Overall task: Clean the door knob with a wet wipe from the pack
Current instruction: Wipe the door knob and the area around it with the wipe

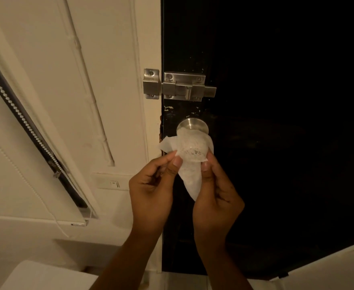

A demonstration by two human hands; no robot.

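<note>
A round steel door knob sticks out of the black door near its left edge. A white wet wipe is spread in front of the knob and hides its lower half. My left hand pinches the wipe's left side between thumb and fingers. My right hand pinches its right side. The wipe's lower end hangs down in a point between both hands. The wipe pack is not in view.
A steel slide bolt sits above the knob, reaching across to the cream door frame. A wall switch is left of my hands. A window blind with a bead chain runs along the left wall.
</note>
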